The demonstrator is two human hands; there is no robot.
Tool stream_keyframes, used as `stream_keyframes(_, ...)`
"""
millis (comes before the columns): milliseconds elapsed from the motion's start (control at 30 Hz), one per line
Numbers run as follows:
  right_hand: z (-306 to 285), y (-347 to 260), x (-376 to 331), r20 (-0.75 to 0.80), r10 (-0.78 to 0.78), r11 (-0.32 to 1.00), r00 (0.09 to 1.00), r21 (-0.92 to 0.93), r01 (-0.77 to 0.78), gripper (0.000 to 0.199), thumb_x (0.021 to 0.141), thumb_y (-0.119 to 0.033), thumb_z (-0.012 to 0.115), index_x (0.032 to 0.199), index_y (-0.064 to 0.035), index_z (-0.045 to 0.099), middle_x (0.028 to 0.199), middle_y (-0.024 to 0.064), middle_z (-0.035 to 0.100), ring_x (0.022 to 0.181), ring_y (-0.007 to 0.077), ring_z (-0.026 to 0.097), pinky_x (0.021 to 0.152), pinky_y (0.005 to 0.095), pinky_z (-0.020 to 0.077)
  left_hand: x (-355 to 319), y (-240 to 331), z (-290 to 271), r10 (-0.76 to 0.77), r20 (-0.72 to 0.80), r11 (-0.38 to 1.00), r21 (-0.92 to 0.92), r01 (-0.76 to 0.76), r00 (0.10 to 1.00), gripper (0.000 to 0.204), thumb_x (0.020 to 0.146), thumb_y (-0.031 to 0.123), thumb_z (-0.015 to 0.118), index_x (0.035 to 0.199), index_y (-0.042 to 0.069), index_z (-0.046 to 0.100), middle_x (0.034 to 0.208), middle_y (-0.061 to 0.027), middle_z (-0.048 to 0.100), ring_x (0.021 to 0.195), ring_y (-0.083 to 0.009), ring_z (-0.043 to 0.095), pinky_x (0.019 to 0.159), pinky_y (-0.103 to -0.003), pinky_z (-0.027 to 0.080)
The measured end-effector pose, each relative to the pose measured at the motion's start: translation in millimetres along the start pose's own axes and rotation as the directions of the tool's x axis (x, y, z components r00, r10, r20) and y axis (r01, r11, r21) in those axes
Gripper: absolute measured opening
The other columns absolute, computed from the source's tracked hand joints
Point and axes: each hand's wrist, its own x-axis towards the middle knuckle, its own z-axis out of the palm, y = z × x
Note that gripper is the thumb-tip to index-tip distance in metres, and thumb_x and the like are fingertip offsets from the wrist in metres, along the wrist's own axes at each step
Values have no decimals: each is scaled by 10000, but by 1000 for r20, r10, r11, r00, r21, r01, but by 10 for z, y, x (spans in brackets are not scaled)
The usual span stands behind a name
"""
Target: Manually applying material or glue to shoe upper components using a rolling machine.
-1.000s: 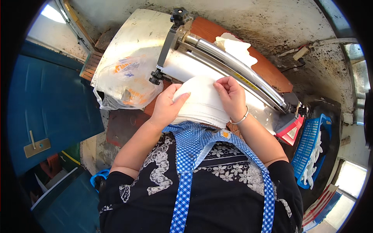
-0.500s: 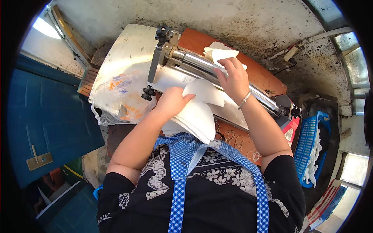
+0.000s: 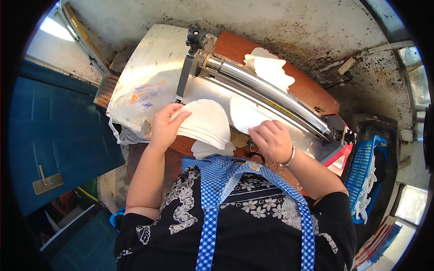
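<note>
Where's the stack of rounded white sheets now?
In the head view, left of centre: the rounded white stack is in the left hand, this side of the steel roller.

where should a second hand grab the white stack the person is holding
Probably pinch the white stack by its right edge, coming from the right: that edge is free, the layers look thin, and the left hand holds the opposite edge.
</note>
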Motion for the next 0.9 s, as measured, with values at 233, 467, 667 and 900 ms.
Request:
stream_keyframes(233,55,354,179,-172,475,873,863,214,-438,180,686,-136,651,830,-52,582,801,84,548,766,253,524,676,353,425,112,182,269,81,85,850,514,-114,993,286,780,241,633,696,-28,584,593,-148,570,532,-204,556,528,-316,437)
stream_keyframes(467,305,845,761,365,789,416,495,275,-867,321,827,-319,550,871,-7,614,843,126,620,797,275,571,728,349,438,579,196,706,67,103,690,714,-120,992,357,724,309,665,671,-38,604,591,-156,583,560,-257,586,549,-345,456)
stream_keyframes(667,392,1036,713,233,725,617,648,198,-761,259,820,-243,531,830,-5,631,786,128,597,746,287,564,671,355,441,561,124,519,-125,112,858,512,51,986,348,728,312,678,649,-12,576,630,-134,598,559,-214,574,554,-322,453)
stream_keyframes(900,-12,48,112,73,-84,993,994,-81,90,193,628,-124,568,793,-23,570,711,41,471,699,191,492,610,298,391,170,-50,-14,-21,73,983,181,7,997,261,739,203,678,797,-24,563,668,-109,606,607,-158,575,568,-283,455)
